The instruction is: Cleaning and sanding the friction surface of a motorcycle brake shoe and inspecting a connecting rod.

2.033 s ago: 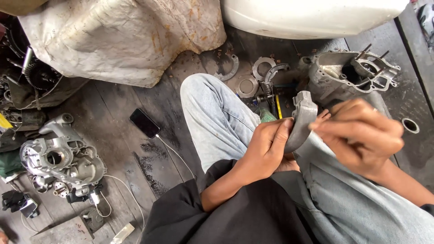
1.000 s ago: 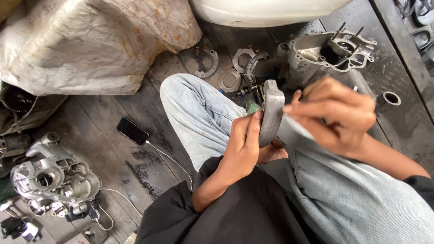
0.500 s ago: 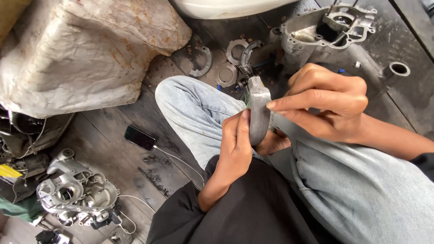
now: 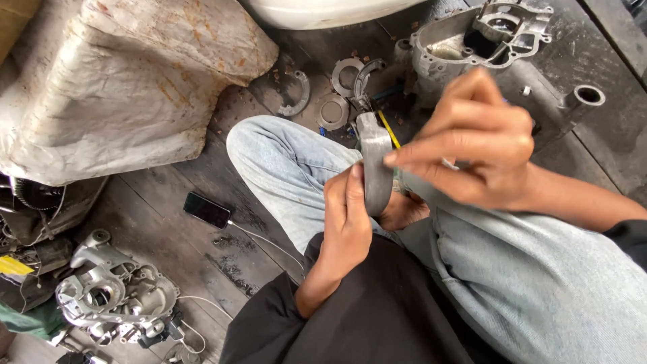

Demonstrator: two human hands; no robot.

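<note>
My left hand grips a curved grey metal brake shoe from below and holds it upright over my lap. My right hand presses its fingertips against the shoe's right face; I cannot tell whether something small is pinched between the fingers. Both hands are above my crossed legs in pale blue jeans.
A dirty white sack lies at upper left. More brake shoes and rings lie on the dark floor beside an engine casing. A phone with cable and another casing sit at left.
The view has shifted, so the hands and brake shoe sit more to the centre. My right hand has slid along the shoe's face while my left hand keeps its grip.
</note>
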